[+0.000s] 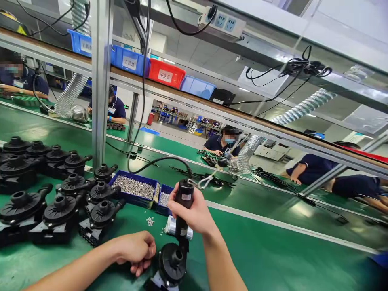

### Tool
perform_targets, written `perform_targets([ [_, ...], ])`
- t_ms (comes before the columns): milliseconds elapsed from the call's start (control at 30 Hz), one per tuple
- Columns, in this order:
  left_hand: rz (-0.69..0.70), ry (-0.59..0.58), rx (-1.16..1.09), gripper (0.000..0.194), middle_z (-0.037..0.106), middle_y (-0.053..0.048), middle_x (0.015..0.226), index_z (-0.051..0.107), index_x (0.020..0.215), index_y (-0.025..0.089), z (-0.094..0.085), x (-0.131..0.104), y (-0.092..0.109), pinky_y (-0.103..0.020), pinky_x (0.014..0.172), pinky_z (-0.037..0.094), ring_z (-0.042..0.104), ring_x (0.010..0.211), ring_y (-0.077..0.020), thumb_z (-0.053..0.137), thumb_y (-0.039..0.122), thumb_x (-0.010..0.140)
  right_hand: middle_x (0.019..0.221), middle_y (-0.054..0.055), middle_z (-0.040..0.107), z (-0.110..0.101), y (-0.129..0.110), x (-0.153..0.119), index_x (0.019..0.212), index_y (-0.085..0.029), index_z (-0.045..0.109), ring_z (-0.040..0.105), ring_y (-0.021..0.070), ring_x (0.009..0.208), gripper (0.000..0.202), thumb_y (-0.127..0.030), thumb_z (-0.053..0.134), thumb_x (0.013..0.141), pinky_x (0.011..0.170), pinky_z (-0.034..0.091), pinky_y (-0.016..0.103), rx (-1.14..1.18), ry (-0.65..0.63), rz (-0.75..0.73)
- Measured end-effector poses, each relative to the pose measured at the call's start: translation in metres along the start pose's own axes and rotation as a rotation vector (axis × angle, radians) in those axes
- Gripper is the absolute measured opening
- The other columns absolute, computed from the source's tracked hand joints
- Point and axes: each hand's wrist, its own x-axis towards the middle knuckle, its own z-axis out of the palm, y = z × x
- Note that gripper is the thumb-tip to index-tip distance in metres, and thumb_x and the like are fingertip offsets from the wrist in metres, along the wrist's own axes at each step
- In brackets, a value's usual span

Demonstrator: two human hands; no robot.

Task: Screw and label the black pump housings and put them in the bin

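My right hand (194, 212) is wrapped around a black electric screwdriver (185, 194), held upright with its cord leaving the top. The lower end of the tool meets the edge of a black pump (172, 262) with a round housing and a raised port. Just left of that pump, my left hand (138, 252) is closed with its fingers curled; whatever may be in them is hidden. Behind the screwdriver lies a white-and-silver cylinder (171, 226), partly covered. Loose small nuts or washers (150, 221) are scattered on the green bench (273, 250) beyond my left hand.
Several similar black pumps (62, 206) stand in rows at left. A blue bin of screws (135, 188) and a smaller blue bin (164, 199) sit behind the hands. A metal post (101, 81) rises from the bench; a shelf with a red bin (166, 73) runs overhead. Co-workers sit across.
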Motion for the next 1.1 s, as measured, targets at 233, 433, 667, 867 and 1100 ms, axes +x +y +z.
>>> perform_targets([
  [233, 0.032, 0.053, -0.222, 0.025, 0.048, 0.004, 0.052, 0.044, 0.065, 0.025, 0.019, 0.001, 0.006, -0.018, 0.025, 0.022, 0.043, 0.033, -0.0103, 0.062, 0.038, 0.055, 0.075, -0.002, 0.067, 0.002, -0.011, -0.007, 0.1, -0.021, 0.059, 0.058, 0.0108, 0.047, 0.032, -0.033, 0.086, 0.089, 0.048, 0.05, 0.023, 0.121, 0.182, -0.259],
  [433, -0.03, 0.005, -0.341, 0.024, 0.044, 0.004, 0.054, 0.039, 0.063, 0.024, 0.021, -0.005, 0.013, -0.016, 0.029, 0.016, 0.035, 0.034, -0.0063, 0.056, 0.033, 0.049, 0.08, -0.001, 0.07, 0.004, -0.019, -0.017, 0.105, -0.023, 0.061, 0.061, 0.0093, 0.048, 0.023, -0.025, 0.082, 0.096, 0.048, 0.051, 0.019, 0.26, 0.168, -0.39],
  [667, -0.012, 0.025, -0.294, 0.028, 0.051, 0.003, 0.053, 0.056, 0.071, 0.022, 0.011, -0.02, 0.025, -0.018, 0.027, 0.015, 0.037, 0.033, -0.0081, 0.072, 0.039, 0.056, 0.083, 0.001, 0.071, 0.005, -0.006, -0.016, 0.107, -0.024, 0.059, 0.06, 0.0082, 0.048, 0.025, -0.03, 0.081, 0.098, 0.047, 0.048, 0.017, 0.41, -0.074, -0.411],
  [867, 0.005, -0.038, -0.239, 0.048, 0.051, 0.004, 0.053, 0.054, 0.067, 0.022, 0.008, -0.028, 0.028, -0.018, 0.029, 0.026, 0.047, 0.038, -0.0096, 0.089, 0.052, 0.053, 0.081, 0.001, 0.07, 0.009, 0.012, -0.008, 0.104, -0.023, 0.055, 0.058, 0.0079, 0.047, 0.029, -0.026, 0.081, 0.094, 0.044, 0.046, 0.015, 0.523, -0.245, -0.345],
  [1100, 0.066, 0.053, -0.167, 0.074, 0.063, 0.006, 0.066, 0.058, 0.094, 0.02, 0.014, -0.029, 0.021, -0.021, 0.043, 0.042, 0.052, 0.053, -0.0107, 0.102, 0.058, 0.047, 0.076, -0.001, 0.069, 0.013, 0.018, -0.005, 0.1, -0.023, 0.052, 0.053, 0.0078, 0.043, 0.033, -0.025, 0.084, 0.091, 0.042, 0.048, 0.016, 0.544, -0.305, -0.31],
])
